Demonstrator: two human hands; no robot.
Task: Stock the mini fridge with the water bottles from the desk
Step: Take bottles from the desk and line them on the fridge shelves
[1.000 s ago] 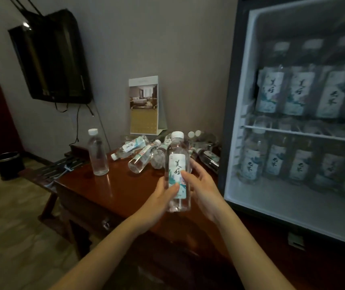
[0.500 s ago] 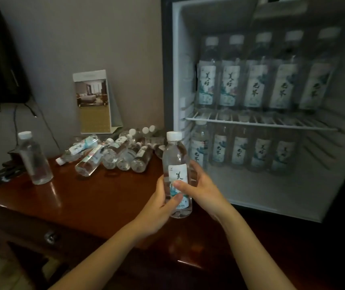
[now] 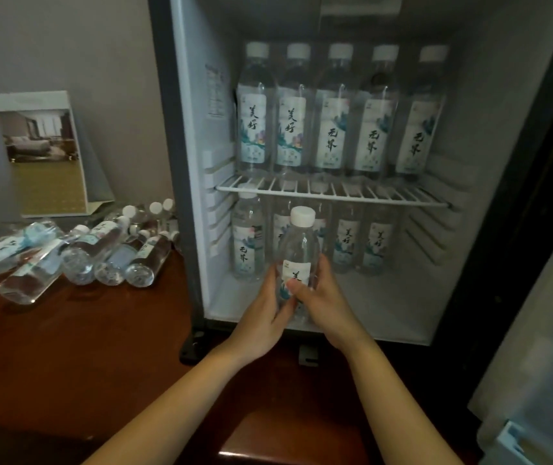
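We have swung the clear plastic, white-capped water bottle point(image 3: 298, 260) from over the dark wooden surface point(image 3: 77, 330) to the lower compartment of the open white mini fridge point(image 3: 385, 310) — our left hand point(image 3: 265, 317) and right hand point(image 3: 327, 305) both wrap it upright, ready to set down

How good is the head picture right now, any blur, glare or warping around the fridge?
Head view: dim overall, the mini fridge interior brightest; the held bottle, left hand and right hand fairly sharp; lower-shelf bottles behind it soft and hazy; fridge frame bowed by the wide angle; faint glare on the desk near the bottom edge.
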